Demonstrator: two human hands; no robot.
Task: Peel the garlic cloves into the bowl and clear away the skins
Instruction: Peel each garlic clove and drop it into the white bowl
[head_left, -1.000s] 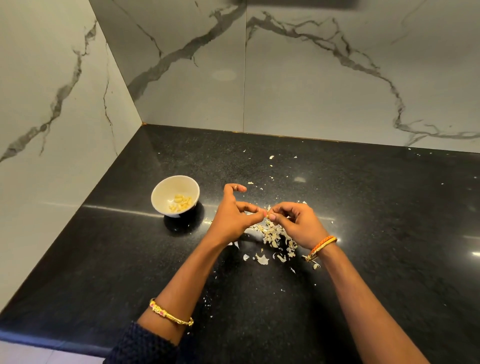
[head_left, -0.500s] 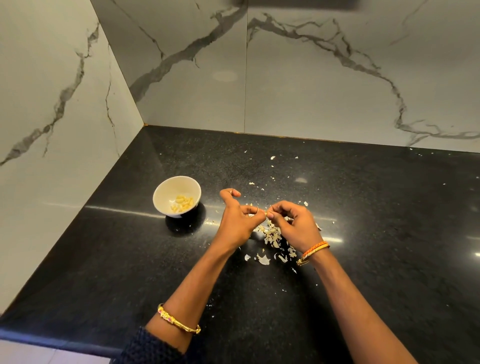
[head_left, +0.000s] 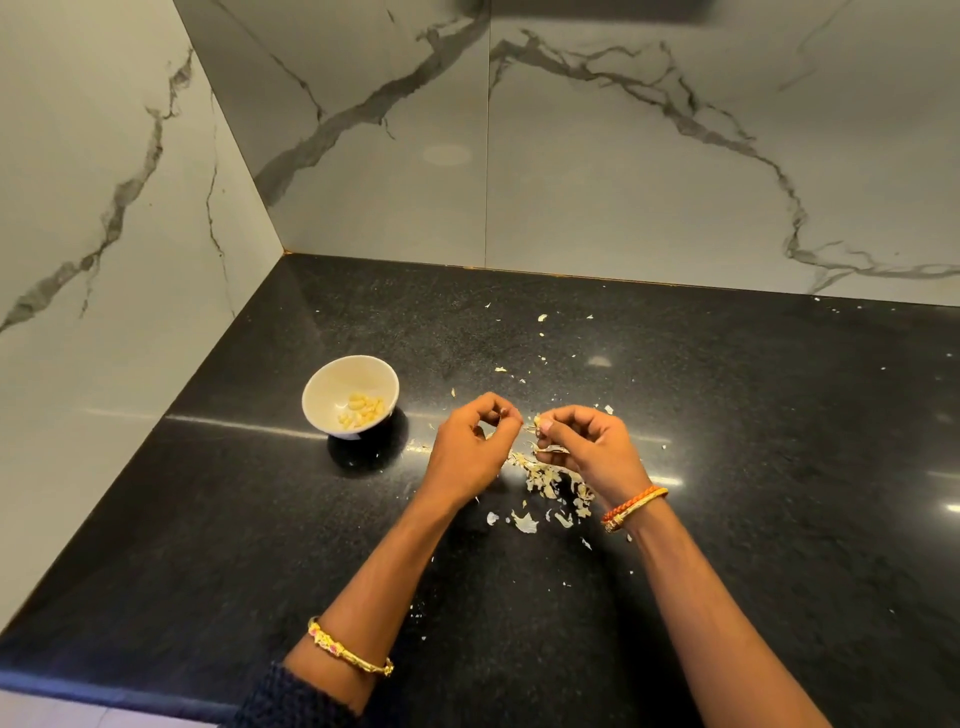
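Both hands hovered over the black tabletop (head_left: 727, 467), a small gap between them. Left hand (head_left: 470, 452) had its fingers curled, thumb and forefinger pinched on a tiny scrap (too small to tell whether skin or garlic). Right hand (head_left: 587, 447) was curled too, pinching a clove (head_left: 537, 422) at its fingertips, with a strip of skin hanging below. Skins (head_left: 545, 475) lay heaped on the tabletop just beneath the hands, with flakes scattered around. Well to the left stood the white bowl (head_left: 332, 387), peeled cloves (head_left: 363, 408) resting in its bottom.
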